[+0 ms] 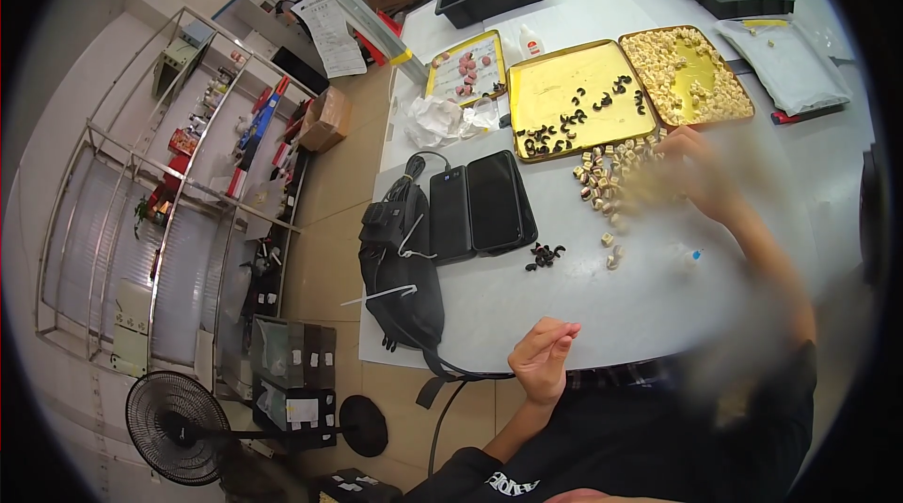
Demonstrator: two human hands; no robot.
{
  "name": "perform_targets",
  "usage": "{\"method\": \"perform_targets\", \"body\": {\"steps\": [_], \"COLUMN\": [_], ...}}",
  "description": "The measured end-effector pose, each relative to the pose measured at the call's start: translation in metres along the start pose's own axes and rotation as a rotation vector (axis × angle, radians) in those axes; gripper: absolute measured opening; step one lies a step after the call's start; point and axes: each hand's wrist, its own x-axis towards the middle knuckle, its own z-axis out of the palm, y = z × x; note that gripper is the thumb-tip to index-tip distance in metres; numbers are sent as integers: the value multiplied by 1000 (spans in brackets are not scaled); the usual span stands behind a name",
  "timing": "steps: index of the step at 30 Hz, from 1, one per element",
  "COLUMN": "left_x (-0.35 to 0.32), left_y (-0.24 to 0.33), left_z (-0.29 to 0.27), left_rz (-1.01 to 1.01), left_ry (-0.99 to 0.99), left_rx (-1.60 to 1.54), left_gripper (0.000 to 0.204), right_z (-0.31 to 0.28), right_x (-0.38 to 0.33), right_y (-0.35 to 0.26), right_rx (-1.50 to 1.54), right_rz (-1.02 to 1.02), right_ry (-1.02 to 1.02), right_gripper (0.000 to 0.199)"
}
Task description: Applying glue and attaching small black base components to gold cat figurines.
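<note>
Because my right hand [691,174] is smeared into a blur, I cannot tell whether its fingers are spread, closed or pinching anything; its forearm is just as soft, running back to the lower right. The far right side of the white bench [564,296] fades into the dark rim, and the small parts are too tiny to make out in detail. My right arm reaches forward over the bench, the hand hanging above the loose heap of small cream-coloured ring pieces [602,185], which lies just left of and partly under the blurred fingers. My left hand [543,357] sits at the near edge of the bench, wrist bent up, with the fingers curled loosely together and thumb against them; whether a piece sits between them I cannot tell. A little cluster of black curved clips [544,255] lies on the bench ahead of that hand, apart from it. More black clips are scattered on the gold tray [564,89], and beside it on the right a second gold tray [691,79] holds a pile of the cream pieces. Two dark phones [482,207] lie side by side left of the clips, with a black pouch [400,268] at the bench's left edge.
</note>
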Motion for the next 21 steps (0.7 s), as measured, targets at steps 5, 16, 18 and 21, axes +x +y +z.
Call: {"method": "perform_targets", "body": {"steps": [5, 16, 18, 21], "left_x": [-11, 34, 36, 37], "left_y": [1, 19, 21, 24], "left_z": [-4, -4, -5, -5], "left_rz": [-174, -476, -453, -423], "left_ry": [30, -95, -129, -202], "left_rx": [-40, -629, -729, -836], "left_gripper": [21, 60, 63, 65], "right_z": [1, 5, 8, 9], "right_x": [-3, 3, 2, -1], "right_y": [3, 13, 14, 14], "right_rx": [6, -5, -4, -3], "right_rz": [-7, -14, -4, 2], "right_ry": [3, -15, -20, -37], "right_gripper": [16, 18, 18, 18]}}
